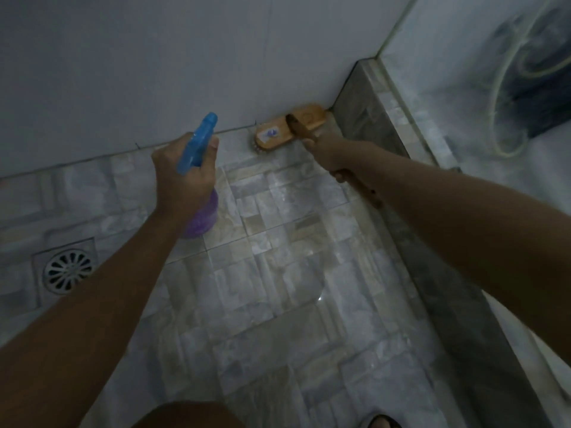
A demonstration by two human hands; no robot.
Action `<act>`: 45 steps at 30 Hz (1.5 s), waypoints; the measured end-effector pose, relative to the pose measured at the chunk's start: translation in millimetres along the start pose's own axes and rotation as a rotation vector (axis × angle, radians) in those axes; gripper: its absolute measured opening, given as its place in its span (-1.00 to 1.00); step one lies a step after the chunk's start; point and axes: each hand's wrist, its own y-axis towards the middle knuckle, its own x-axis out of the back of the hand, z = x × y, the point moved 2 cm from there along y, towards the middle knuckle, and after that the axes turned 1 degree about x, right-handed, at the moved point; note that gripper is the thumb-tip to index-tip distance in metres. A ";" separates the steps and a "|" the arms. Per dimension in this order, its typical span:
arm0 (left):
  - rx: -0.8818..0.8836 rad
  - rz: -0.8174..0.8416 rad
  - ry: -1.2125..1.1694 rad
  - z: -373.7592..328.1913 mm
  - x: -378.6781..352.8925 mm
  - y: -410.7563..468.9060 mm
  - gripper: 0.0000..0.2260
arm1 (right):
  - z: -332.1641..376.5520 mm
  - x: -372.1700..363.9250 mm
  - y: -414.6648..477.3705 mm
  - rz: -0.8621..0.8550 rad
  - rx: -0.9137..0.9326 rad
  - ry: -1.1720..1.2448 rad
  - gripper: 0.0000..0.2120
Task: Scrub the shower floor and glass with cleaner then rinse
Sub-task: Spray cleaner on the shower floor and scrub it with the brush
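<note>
Where the brush sits: its wooden head (289,128) lies bristles-down on the shower floor (278,242) at upper centre of the frame, against the foot of the wall (154,57) and close to the corner with the kerb (370,125).
Brush markings: a white sticker (268,133) with a bluish mark on the head's near end, and a round stamp at its far end; neither can be read.
Right hand (333,152): fingers (309,144) clenched round the brush's dark wooden handle (298,126), whose butt end shows below the wrist.
Left hand (182,177): fingers grasping the neck of a spray bottle (202,217), left of the brush and held above the floor; one fingertip (213,143) lies beside the blue trigger head, which points toward the wall.
Spray bottle: blue top, translucent purple body under the palm; no writing visible.
Shower floor: pale stone-pattern tiles with a wet sheen at centre frame.
Drain (68,270): round metal grate in a square plate, lower left, well apart from the brush.
Glass (463,72): stands on the kerb at upper right; a coiled hose (506,103) shows blurred through it.
Bottom edge: a sandal (384,421), partly cut off.
</note>
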 end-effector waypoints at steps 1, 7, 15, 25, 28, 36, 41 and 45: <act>0.008 0.000 -0.004 1.0 0.7 0.6 -0.55 | -7.3 0.5 -1.5 0.005 0.009 0.008 -0.54; 0.031 0.005 -0.009 0.8 -0.4 2.6 -0.55 | 18.0 -0.5 13.1 0.019 -0.035 0.084 -0.53; 0.032 0.025 0.002 -1.9 -2.7 1.7 -0.52 | 37.1 -3.5 -11.3 0.006 -0.046 -0.001 -0.63; 0.052 0.004 -0.001 -4.1 2.2 -1.7 -0.52 | 54.8 -15.2 -16.9 0.059 -0.051 0.163 -0.59; 0.034 0.037 0.005 -7.8 0.1 -1.5 -0.52 | 37.0 -26.3 -20.5 -0.015 -0.057 0.225 -0.56; 0.078 0.024 -0.035 -3.7 3.5 -3.8 -0.53 | -45.9 -43.0 -56.0 -0.075 -0.122 0.257 -0.60; 0.036 0.051 -0.026 -9.5 1.6 -3.8 -0.52 | -91.0 -70.7 -117.8 -0.032 -0.267 0.372 -0.53; 0.058 0.042 -0.036 -4.5 0.7 -2.1 -0.53 | -81.8 -96.6 -149.9 -0.019 -0.329 0.967 -0.63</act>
